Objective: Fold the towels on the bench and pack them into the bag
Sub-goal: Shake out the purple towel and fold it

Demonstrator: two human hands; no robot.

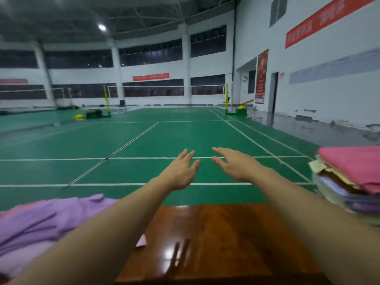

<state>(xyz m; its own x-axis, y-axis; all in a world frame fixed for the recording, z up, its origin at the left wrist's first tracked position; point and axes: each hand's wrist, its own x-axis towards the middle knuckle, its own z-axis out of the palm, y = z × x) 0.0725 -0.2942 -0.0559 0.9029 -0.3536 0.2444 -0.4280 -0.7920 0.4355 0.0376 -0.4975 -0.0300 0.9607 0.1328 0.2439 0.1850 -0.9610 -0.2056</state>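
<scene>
A green court floor with white lines meets white walls, dark windows and red banners.

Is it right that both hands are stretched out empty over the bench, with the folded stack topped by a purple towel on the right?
Not quite. The head view shows the stack on the right topped by a pink towel; the purple towels lie loose on the left. Both the left hand and right hand are indeed stretched out empty above the bench.
</scene>
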